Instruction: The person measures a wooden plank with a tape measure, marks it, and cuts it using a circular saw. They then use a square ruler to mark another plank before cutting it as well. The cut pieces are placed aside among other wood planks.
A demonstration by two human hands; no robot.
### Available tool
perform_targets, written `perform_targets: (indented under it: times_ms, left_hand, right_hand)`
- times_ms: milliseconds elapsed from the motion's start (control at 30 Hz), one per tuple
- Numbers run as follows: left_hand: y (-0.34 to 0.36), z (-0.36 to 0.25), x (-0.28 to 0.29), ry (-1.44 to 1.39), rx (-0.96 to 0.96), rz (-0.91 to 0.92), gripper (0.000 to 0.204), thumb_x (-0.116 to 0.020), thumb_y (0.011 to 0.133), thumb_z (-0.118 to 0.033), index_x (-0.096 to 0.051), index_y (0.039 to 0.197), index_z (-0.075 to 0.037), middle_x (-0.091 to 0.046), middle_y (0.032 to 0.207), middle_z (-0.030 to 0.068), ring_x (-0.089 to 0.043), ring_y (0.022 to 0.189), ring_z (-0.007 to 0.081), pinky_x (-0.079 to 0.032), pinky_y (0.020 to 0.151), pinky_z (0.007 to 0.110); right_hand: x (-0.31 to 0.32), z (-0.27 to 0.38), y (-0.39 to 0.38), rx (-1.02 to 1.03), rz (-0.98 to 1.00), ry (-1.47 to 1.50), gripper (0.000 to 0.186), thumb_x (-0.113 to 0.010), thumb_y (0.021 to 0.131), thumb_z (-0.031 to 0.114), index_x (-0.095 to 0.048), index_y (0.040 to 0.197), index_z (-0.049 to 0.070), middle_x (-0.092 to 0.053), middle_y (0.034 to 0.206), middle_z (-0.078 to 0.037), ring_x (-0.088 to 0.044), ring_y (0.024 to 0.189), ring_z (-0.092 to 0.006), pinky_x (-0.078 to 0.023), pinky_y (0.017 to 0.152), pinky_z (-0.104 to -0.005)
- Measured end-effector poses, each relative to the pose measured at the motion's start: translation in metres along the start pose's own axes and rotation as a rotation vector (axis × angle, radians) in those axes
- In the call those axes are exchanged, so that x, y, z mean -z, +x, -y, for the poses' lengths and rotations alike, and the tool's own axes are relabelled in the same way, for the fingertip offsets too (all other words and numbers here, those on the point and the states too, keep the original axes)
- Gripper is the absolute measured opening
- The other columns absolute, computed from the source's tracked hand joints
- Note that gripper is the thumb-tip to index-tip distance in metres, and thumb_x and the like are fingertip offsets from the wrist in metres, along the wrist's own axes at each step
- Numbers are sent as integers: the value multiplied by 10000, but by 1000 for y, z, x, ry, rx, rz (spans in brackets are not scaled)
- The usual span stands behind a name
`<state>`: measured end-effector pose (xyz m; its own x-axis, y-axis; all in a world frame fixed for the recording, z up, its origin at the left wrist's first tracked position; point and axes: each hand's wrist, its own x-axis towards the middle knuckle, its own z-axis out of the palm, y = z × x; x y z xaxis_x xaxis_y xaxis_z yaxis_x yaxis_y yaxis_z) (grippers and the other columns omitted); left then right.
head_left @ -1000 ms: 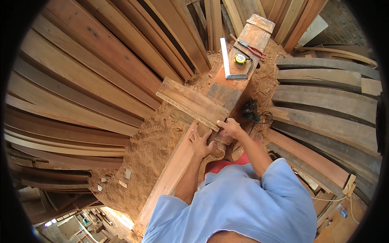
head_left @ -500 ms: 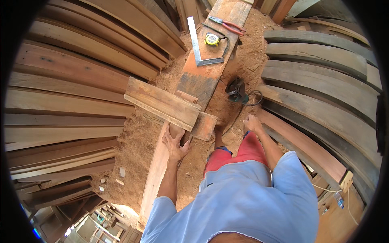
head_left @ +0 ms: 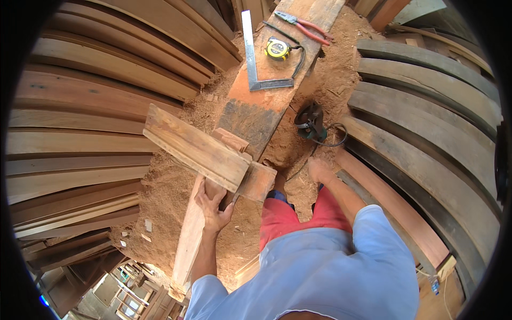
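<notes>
My left hand [head_left: 214, 212] lies with fingers spread on the end of a long pale plank [head_left: 188, 240], just below a thick wooden board [head_left: 197, 146] set crosswise over it. The fingertips reach the board's lower edge. Under the board's right end sits a short reddish wood block [head_left: 257, 181], with another small piece [head_left: 230, 140] behind it. My right hand [head_left: 320, 169] hangs low beside my leg, blurred, so its fingers cannot be made out. Nearest to it is a dark power tool [head_left: 310, 121] with a cable, resting on the sawdust.
A bench plank [head_left: 250, 114] runs away from me, bearing a metal try square [head_left: 250, 58], a yellow tape measure [head_left: 277, 48] and red-handled pliers [head_left: 306, 26]. Stacked boards stand left [head_left: 80, 141] and right [head_left: 426, 112]. Sawdust [head_left: 154, 208] covers the floor.
My right hand has moved down and slightly left. The view has shifted, so the board and my left hand appear further left; my left hand still rests at the board's edge.
</notes>
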<state>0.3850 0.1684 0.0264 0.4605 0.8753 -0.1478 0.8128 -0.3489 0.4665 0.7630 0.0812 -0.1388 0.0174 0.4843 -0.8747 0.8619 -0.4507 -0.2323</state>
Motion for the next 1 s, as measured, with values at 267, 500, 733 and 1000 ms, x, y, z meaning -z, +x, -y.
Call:
perform_targets:
  times_ms: [267, 500, 733, 1000]
  left_hand:
    - [5, 12, 4, 82, 52, 119, 467, -884, 631, -250, -732, 1073, -242, -275, 1553, 355, -328, 1367, 514, -277, 1081, 624]
    - [-14, 17, 0, -32, 104, 124, 417, -918, 654, -322, -753, 1033, -272, -219, 1594, 335, -291, 1362, 465, -252, 1081, 587]
    - [-2, 4, 4, 89, 57, 124, 481, -911, 639, -269, -745, 1089, -241, -241, 1566, 365, -324, 1360, 507, -271, 1091, 610]
    - [1, 5, 12, -15, 46, 86, 604, -844, 634, -218, -706, 1222, -247, -261, 1570, 320, -281, 1409, 516, -247, 1118, 612]
  right_hand:
    - [-116, -46, 200, 164, -259, -174, 471, -479, 977, 183, -545, 1392, -30, -519, 1483, -250, -526, 1365, -347, -407, 1136, -508]
    - [-113, -69, 315, 75, -91, -277, 483, -511, 962, 168, -525, 1401, -33, -562, 1425, -258, -568, 1313, -354, -451, 1097, -478]
    - [-49, -114, 286, 21, -125, -88, 509, -584, 924, 168, -526, 1388, -33, -628, 1320, -270, -622, 1228, -377, -503, 1033, -458]
    - [5, -115, 28, 109, -386, 739, 493, -732, 836, 150, -581, 1261, -49, -722, 1038, -220, -723, 944, -347, -565, 806, -432]
